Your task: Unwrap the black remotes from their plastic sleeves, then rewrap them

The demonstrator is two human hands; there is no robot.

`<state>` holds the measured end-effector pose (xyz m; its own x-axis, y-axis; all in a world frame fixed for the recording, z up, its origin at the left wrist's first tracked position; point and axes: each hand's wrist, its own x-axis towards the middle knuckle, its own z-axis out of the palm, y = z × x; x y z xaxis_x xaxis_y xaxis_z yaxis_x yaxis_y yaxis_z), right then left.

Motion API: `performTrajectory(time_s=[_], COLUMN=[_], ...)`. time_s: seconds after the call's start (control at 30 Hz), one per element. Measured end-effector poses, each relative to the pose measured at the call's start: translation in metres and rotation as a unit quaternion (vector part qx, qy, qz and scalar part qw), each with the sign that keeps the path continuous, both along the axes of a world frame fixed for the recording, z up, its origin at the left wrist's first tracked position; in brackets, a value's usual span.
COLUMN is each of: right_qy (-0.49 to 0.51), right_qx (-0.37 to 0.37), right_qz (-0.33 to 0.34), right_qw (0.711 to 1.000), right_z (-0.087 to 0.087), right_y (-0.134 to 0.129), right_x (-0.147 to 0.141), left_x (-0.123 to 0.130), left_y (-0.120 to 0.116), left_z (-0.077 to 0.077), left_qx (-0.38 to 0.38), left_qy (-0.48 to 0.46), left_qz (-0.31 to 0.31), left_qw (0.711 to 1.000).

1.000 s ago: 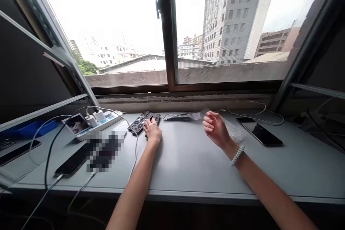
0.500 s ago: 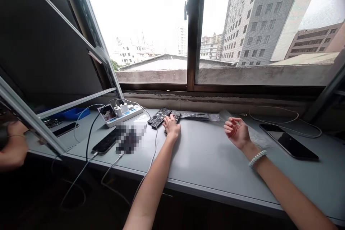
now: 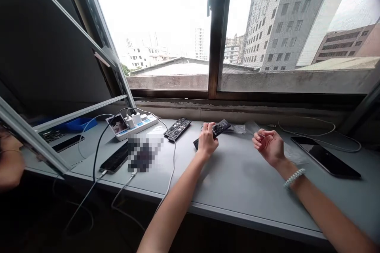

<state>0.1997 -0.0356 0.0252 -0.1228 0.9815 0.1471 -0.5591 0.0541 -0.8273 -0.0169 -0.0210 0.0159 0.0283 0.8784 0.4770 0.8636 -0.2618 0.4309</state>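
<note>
My left hand point(image 3: 208, 140) grips a black remote control point(image 3: 222, 126) from above, near the middle of the desk; the remote points up and to the right. Two more black remotes point(image 3: 178, 129) lie side by side to the left. Behind the held remote, partly hidden, is a clear plastic bag point(image 3: 239, 129). My right hand point(image 3: 268, 144) is turned palm up with curled fingers, near thin clear plastic; whether anything is between the fingertips is too small to tell.
A white power strip point(image 3: 138, 127) with chargers and cables stands at the back left. A phone point(image 3: 114, 158) lies before it, beside a blurred-out patch. On the right lies a dark tablet point(image 3: 326, 157). Another person's arm point(image 3: 11, 162) shows at the far left, beyond a metal frame point(image 3: 80, 110).
My left hand has moved right with one remote, away from the other two, and the remote is now angled. My right hand keeps its curled pose. The view has shifted slightly.
</note>
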Motion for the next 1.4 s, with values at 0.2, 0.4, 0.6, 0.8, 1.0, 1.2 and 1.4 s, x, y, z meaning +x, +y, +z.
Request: performTrajectory(time_s=[0.2,0.4,0.6,0.8,1.0,1.2,1.4], right_qy=[-0.052,-0.094,-0.141,-0.302,-0.623,-0.681,-0.614], right_qx=[0.033,0.037,0.000,-0.034,0.116,0.059,0.149], right_qz=[-0.023,-0.056,-0.207,-0.378,-0.358,-0.357,-0.465], right_qw=[0.998,0.993,0.968,0.874,0.686,0.636,0.620], right_z=[-0.005,-0.003,0.005,-0.001,-0.024,-0.037,-0.018], right_y=[0.008,0.009,0.013,0.022,0.024,0.028,0.020], right_x=[0.003,0.001,0.010,0.028,0.035,0.043,0.037], left_x=[0.016,0.015,0.007,0.000,-0.002,-0.002,0.000], left_y=[-0.001,0.002,0.004,0.002,0.002,-0.001,-0.001], left_z=[-0.010,-0.005,0.001,0.002,0.003,0.004,0.006], left_qx=[0.004,0.006,0.013,0.017,0.021,0.018,0.085], left_qy=[0.084,0.087,0.050,0.029,0.029,-0.002,-0.061], left_qz=[-0.085,-0.086,-0.051,-0.014,-0.007,-0.005,0.018], left_qw=[0.993,0.992,0.997,0.999,0.999,1.000,0.994])
